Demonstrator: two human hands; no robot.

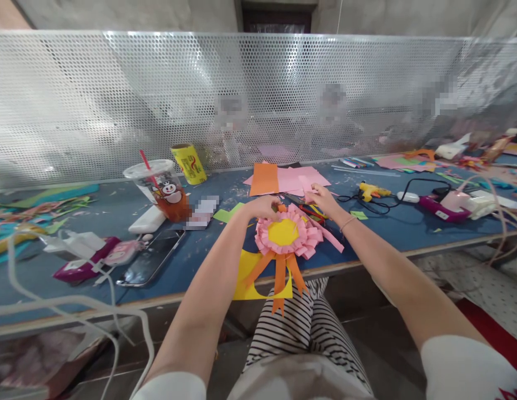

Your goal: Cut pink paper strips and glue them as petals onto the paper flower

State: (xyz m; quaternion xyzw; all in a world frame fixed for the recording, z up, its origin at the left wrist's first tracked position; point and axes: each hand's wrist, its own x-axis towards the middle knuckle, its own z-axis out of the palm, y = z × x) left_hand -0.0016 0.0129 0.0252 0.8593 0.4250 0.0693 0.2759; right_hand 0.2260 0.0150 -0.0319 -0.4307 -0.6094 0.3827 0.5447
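Note:
A paper rosette [283,232] with a yellow centre, pink folded petals and orange ribbon tails lies at the table's front edge, its tails hanging over. My left hand [264,206] is closed just behind its upper left side; whatever the fingers hold is hidden. To the right and a little farther back, my right hand [324,199] pinches a small pink paper piece [307,185]. Under the rosette is a yellow sheet [244,273] with a round cut-out. A pink strip [331,238] sticks out at the right of the petals. Tools behind the rosette are partly covered.
Pink sheets [289,181] and an orange sheet [264,179] lie farther back. Leftward stand a drink cup [170,194] and a yellow can [189,164], near a phone [152,258]. A yellow glue gun [372,192] with its cable lies right. A perforated metal screen [158,105] closes the back.

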